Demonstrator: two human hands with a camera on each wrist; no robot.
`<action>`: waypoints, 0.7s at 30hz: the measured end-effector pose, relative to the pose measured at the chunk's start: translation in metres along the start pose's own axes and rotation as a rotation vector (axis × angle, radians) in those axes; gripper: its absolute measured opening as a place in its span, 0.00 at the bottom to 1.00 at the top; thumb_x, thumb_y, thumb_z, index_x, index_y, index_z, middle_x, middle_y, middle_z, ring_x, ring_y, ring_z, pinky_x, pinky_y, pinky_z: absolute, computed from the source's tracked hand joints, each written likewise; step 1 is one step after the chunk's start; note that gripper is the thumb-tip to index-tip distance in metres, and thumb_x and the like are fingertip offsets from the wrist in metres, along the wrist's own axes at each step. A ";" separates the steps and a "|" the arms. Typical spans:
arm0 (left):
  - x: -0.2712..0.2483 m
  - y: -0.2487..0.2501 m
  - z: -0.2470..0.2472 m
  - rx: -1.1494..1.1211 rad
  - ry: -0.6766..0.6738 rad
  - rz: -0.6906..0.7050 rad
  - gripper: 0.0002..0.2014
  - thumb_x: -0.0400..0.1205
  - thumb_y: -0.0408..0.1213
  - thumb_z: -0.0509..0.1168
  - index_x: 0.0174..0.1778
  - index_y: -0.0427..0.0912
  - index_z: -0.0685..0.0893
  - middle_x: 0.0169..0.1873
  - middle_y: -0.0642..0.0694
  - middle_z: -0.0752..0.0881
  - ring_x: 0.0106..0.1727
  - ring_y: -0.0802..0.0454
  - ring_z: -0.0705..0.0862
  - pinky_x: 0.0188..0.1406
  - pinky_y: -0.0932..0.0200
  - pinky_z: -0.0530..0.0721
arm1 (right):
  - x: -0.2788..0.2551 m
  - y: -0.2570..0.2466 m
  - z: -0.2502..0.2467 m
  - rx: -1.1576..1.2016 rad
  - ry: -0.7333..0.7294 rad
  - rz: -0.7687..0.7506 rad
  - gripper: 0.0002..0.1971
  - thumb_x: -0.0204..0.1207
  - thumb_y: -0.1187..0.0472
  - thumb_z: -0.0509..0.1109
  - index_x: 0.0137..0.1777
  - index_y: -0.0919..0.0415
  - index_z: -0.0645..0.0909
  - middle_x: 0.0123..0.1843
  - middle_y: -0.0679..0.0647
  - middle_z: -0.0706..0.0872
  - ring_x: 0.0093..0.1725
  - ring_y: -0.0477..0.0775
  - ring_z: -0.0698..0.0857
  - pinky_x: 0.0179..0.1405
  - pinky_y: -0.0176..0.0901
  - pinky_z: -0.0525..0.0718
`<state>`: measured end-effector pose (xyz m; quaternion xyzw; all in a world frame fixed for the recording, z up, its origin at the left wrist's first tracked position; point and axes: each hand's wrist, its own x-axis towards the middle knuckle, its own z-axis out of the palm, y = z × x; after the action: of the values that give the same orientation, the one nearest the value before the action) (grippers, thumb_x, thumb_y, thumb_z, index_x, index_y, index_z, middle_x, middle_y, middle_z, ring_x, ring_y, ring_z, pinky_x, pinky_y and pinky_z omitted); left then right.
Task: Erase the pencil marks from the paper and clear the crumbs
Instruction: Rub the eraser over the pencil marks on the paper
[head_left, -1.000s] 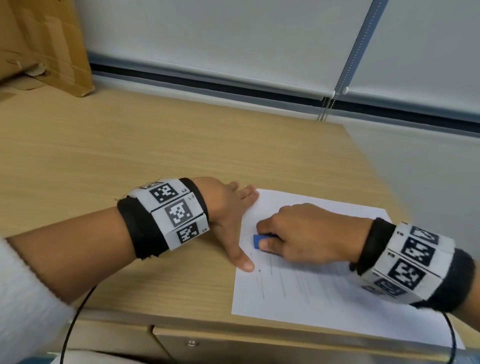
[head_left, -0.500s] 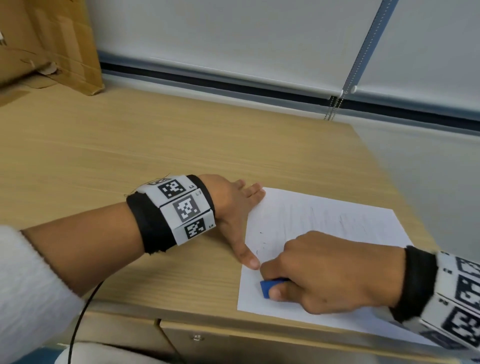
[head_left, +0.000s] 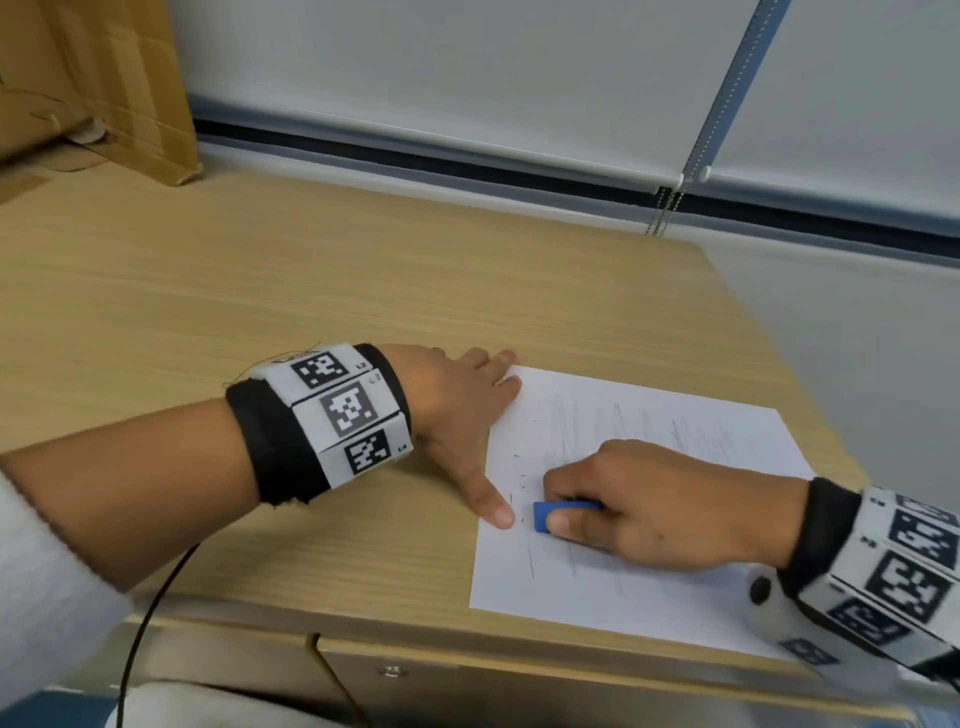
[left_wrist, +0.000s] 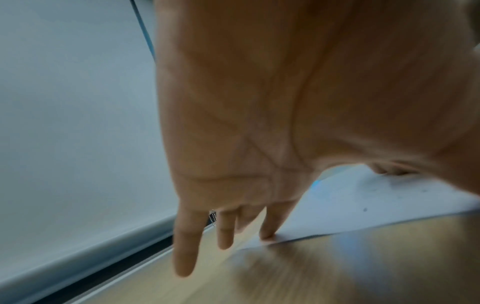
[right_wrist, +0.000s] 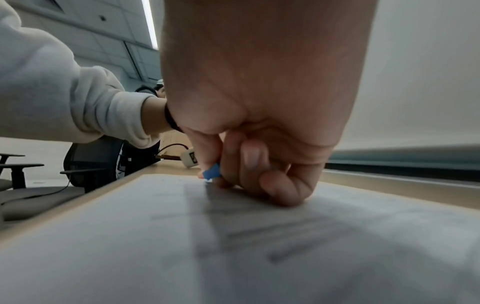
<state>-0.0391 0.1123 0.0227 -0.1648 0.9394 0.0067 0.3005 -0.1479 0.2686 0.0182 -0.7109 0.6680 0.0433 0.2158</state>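
At the upper left of the head view a cardboard box (head_left: 98, 88) sits on the wooden table (head_left: 311, 280), and left of centre the left hand (head_left: 457, 415) lies flat with fingers straight, its fingertips and thumb pressing the left edge of the paper (head_left: 649, 587). That white sheet, with faint pencil marks (head_left: 644, 431) and dark crumbs (head_left: 517, 475), fills the lower right. On it the right hand (head_left: 660, 512) pinches a blue eraser (head_left: 550, 514) between thumb and curled fingers, just beside the left thumb.
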 end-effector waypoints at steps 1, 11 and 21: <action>-0.003 0.000 0.001 0.007 0.038 0.027 0.66 0.64 0.77 0.65 0.85 0.43 0.38 0.84 0.49 0.33 0.85 0.49 0.39 0.83 0.41 0.51 | 0.001 0.003 0.000 0.002 -0.006 0.013 0.17 0.83 0.46 0.57 0.35 0.53 0.68 0.29 0.50 0.75 0.29 0.50 0.73 0.34 0.44 0.73; -0.013 0.014 0.010 0.092 -0.056 0.036 0.73 0.60 0.79 0.66 0.82 0.40 0.28 0.82 0.48 0.27 0.84 0.50 0.34 0.81 0.37 0.37 | 0.020 -0.007 -0.012 -0.083 -0.040 0.026 0.17 0.84 0.46 0.57 0.39 0.56 0.73 0.29 0.50 0.78 0.29 0.48 0.74 0.32 0.44 0.73; -0.012 0.013 0.012 0.101 -0.067 0.023 0.73 0.59 0.80 0.64 0.81 0.41 0.25 0.81 0.49 0.25 0.83 0.51 0.31 0.80 0.36 0.34 | 0.024 -0.011 -0.016 -0.190 -0.052 -0.014 0.15 0.84 0.46 0.56 0.41 0.54 0.74 0.29 0.47 0.75 0.31 0.48 0.75 0.33 0.45 0.71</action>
<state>-0.0274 0.1292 0.0186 -0.1383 0.9298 -0.0315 0.3396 -0.1379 0.2405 0.0268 -0.7313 0.6502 0.1235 0.1652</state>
